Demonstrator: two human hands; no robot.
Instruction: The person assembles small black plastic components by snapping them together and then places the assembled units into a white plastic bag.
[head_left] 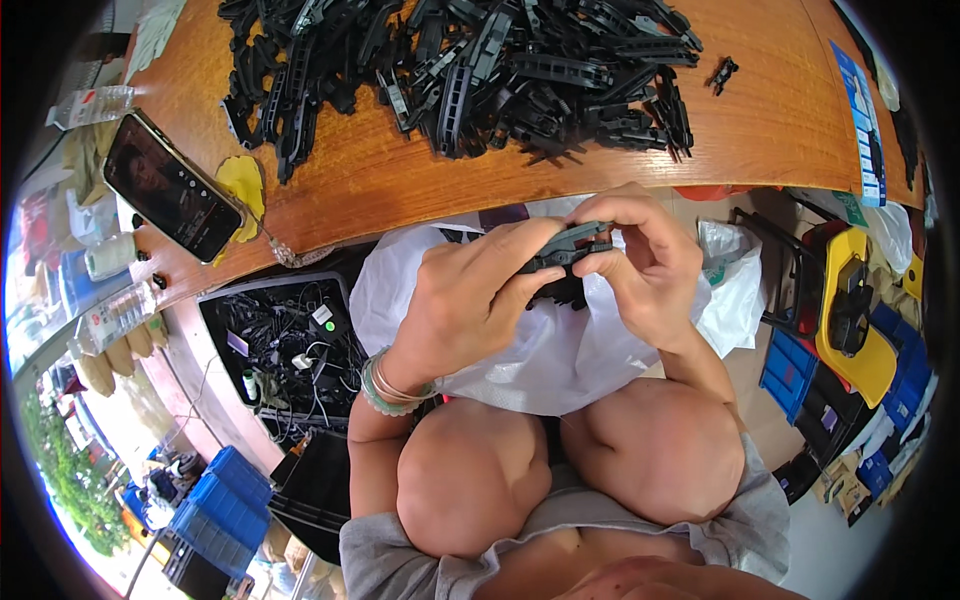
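Head view: a black plastic clip part (568,246) sits above a white plastic bag (520,370), the fingers of left hand (462,285) and right hand (655,275) clamped on its ends. Likely a two-handed fitting or check; next seems to need steady pressure. The wooden desk (335,205) carries a heap of black plastic parts (455,105) and a smartphone (172,188); a black crate (270,284) stands left below.

Bright daylight spills in from 8 o'clock, where green foliage (75,470) washes out toward white. At 12 o'clock the table (330,200) carries a soft sheen; shadows edge the pile of black parts (460,80), its darkest gaps losing detail. Left hand (470,280) and right hand (655,270) look crisp. Straight edges bow toward a softer, black-cornered rim, blue-fringed at 9 o'clock.
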